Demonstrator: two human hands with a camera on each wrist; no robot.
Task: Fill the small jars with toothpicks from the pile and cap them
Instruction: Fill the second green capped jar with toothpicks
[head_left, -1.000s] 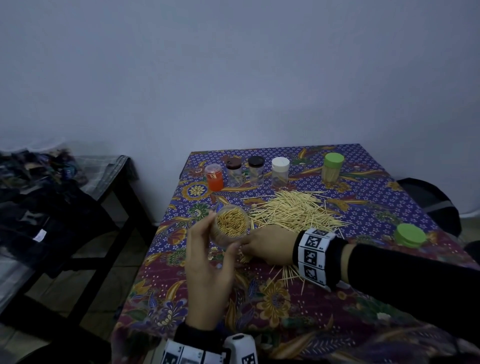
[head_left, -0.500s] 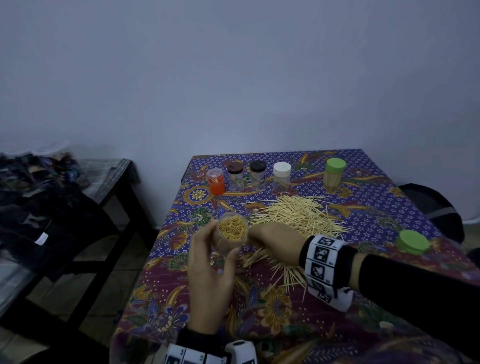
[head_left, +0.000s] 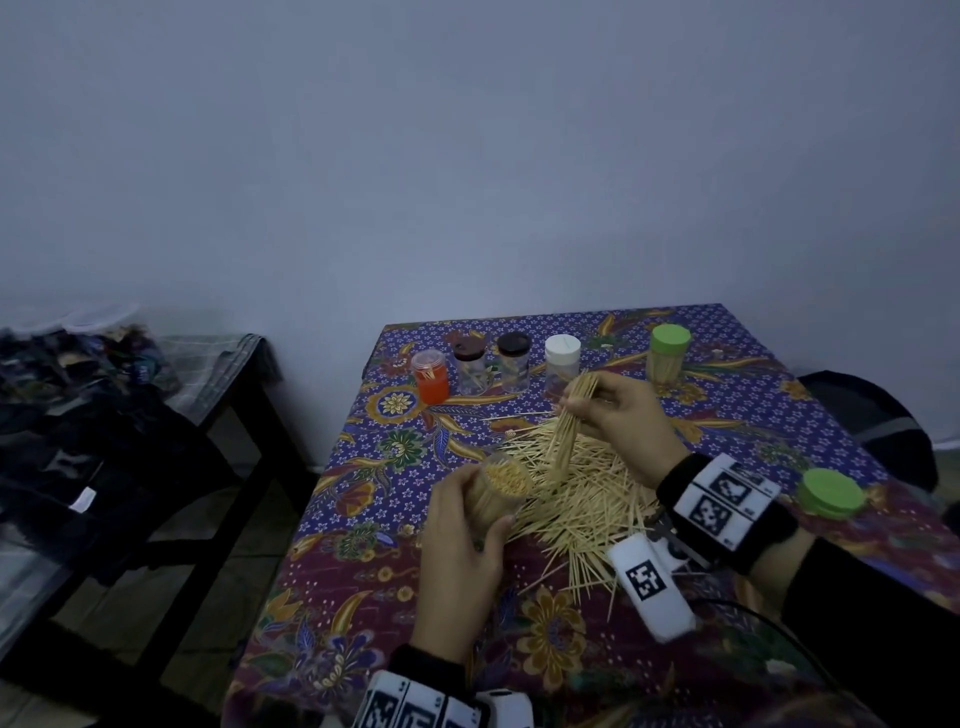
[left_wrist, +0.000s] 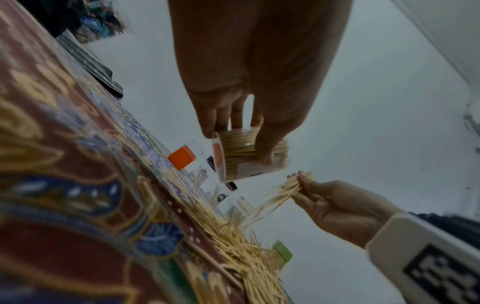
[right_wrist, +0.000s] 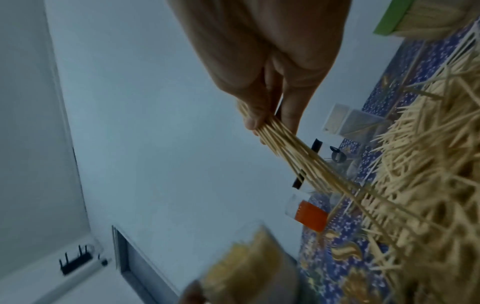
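Your left hand (head_left: 457, 551) wraps the small clear plastic jar (head_left: 500, 488), packed nearly full of toothpicks, and tilts its mouth toward the loose pile of wooden toothpicks (head_left: 576, 488) on the batik-covered tabletop (head_left: 395, 587), likely to ease loading. Just above that pile, your right hand (head_left: 618, 421) has its fingers (right_wrist: 255, 115) pinching a fanned bunch of toothpicks (head_left: 569, 421). Beyond the pile stand an orange jar (head_left: 431, 376), two dark-lidded jars, a white-lidded jar (head_left: 562, 359) and a green-capped jar (head_left: 667, 353) that looks full. A loose green lid (head_left: 831, 492) lies right of the pile.

Dim bluish light, grainy, soft shadows, wide-angle bending at edges, wrist views motion-blurred up close
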